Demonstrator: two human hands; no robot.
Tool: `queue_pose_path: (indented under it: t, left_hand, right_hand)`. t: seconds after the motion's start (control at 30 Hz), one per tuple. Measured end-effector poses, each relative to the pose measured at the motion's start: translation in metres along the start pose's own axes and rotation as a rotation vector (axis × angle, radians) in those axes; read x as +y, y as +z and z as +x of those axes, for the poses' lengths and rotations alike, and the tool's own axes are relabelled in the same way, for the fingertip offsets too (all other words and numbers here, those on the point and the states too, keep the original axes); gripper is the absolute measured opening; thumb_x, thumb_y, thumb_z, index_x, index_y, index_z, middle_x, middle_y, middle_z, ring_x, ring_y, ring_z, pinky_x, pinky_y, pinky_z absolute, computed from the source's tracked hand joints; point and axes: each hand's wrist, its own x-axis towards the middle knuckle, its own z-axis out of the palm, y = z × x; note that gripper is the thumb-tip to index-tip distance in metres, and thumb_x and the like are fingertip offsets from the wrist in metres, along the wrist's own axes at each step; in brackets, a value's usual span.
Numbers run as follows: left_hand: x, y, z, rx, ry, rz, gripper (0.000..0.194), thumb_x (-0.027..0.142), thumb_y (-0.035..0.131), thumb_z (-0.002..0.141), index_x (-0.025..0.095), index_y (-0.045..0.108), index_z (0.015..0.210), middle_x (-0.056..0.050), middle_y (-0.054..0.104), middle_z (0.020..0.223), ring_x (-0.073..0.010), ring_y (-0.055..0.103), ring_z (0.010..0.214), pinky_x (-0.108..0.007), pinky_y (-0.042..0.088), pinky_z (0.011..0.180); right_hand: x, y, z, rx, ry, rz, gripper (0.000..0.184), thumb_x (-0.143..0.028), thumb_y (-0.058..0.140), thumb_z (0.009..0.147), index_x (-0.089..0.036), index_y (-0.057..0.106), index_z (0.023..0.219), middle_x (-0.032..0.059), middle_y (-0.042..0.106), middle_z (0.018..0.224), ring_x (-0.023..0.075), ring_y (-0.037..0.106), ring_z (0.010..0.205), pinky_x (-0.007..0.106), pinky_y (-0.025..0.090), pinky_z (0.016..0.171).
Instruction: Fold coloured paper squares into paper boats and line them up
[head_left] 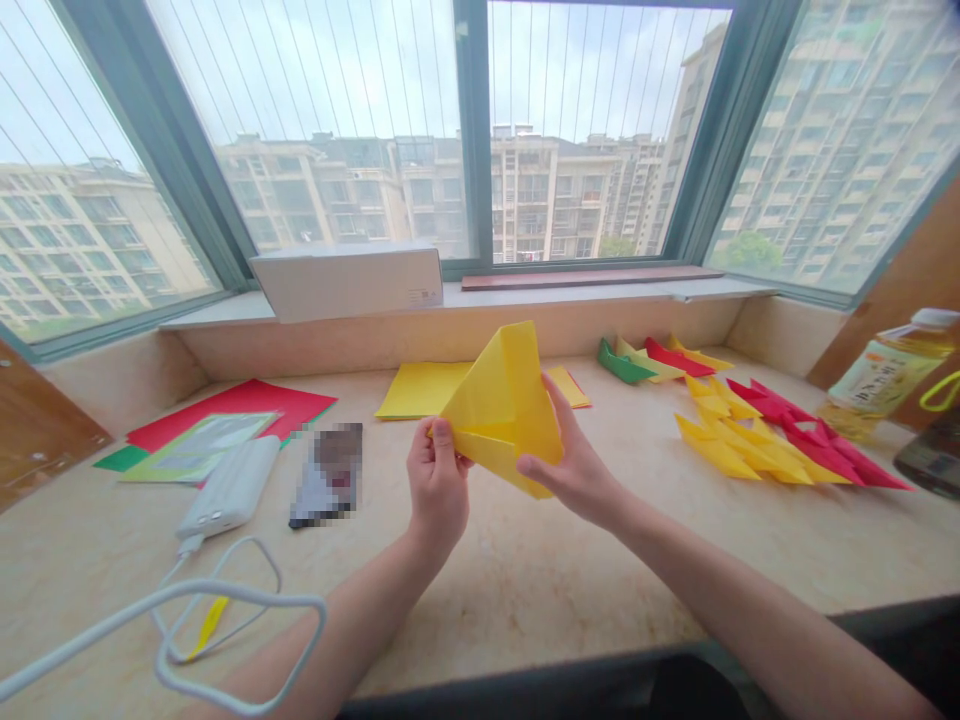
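Observation:
A partly folded sheet of yellow paper [501, 395] is held up over the counter between both hands. My left hand [441, 475] pinches its lower left corner between thumb and fingers. Around its right side wraps my right hand [574, 455], thumb on the near face and fingers behind the edge. Creases cross the sheet, and a flap stands out along its lower part. Behind it a stack of yellow paper [420, 388] lies flat, partly covered from view.
Folded paper boats, yellow ones [750, 445] and red ones [832, 440] among them, sit at the right beside a drink bottle [885, 370]. Left are red sheets [232, 415], a white power bank [232, 485] and a looping cable [247, 595]. A white box [349, 283] rests on the sill.

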Motion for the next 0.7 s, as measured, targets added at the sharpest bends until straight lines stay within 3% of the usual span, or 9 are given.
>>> queue_pose_path:
  t: [0.07,0.2,0.33,0.47,0.7]
  left_hand:
    - [-0.001,0.001,-0.004,-0.011,-0.013,0.004,0.033,0.054,0.063,0.087,0.022,0.052,0.087,0.003,0.065,0.081,-0.0102,0.063,0.067,-0.02,0.051,0.059]
    - [-0.003,-0.003,-0.008,-0.156,-0.105,0.058,0.033,0.052,0.064,0.087,0.02,0.055,0.088,0.0,0.069,0.085,-0.0145,0.069,0.077,-0.028,0.058,0.07]
    - [0.003,-0.005,-0.009,-0.349,-0.238,0.189,0.034,0.048,0.07,0.083,0.016,0.057,0.085,-0.004,0.072,0.088,-0.0194,0.071,0.08,-0.033,0.061,0.068]
    - [0.012,-0.005,-0.007,-0.514,-0.324,0.329,0.045,0.049,0.072,0.08,0.012,0.063,0.103,-0.011,0.072,0.101,-0.0256,0.071,0.086,-0.031,0.062,0.059]
    - [0.017,-0.013,0.007,-0.746,-0.448,0.461,0.046,0.051,0.067,0.084,0.008,0.069,0.101,-0.013,0.074,0.088,-0.0221,0.074,0.076,-0.026,0.059,0.063]
  right_hand:
    - [0.0,0.0,0.002,-0.036,0.056,0.165,0.089,-0.052,0.061,0.089,-0.032,0.007,0.158,0.0109,0.05,0.148,0.0283,0.054,0.13,0.047,0.052,0.101]
    - [0.002,-0.012,0.008,0.076,0.148,0.253,0.082,-0.044,0.065,0.088,-0.027,0.022,0.156,0.0109,0.066,0.13,0.0279,0.066,0.114,0.045,0.056,0.094]
    - [0.007,-0.025,0.011,0.106,0.123,0.232,0.077,-0.036,0.067,0.087,-0.027,0.029,0.154,0.0089,0.065,0.132,0.0265,0.066,0.114,0.042,0.056,0.095]
    - [0.008,-0.032,0.009,0.068,0.053,0.111,0.072,-0.03,0.068,0.087,-0.026,0.036,0.152,0.0067,0.062,0.136,0.0258,0.063,0.118,0.041,0.052,0.102]
    - [0.007,-0.036,0.01,0.01,-0.037,-0.101,0.064,-0.024,0.065,0.088,-0.027,0.044,0.148,0.0053,0.065,0.133,0.0272,0.063,0.119,0.044,0.048,0.106]
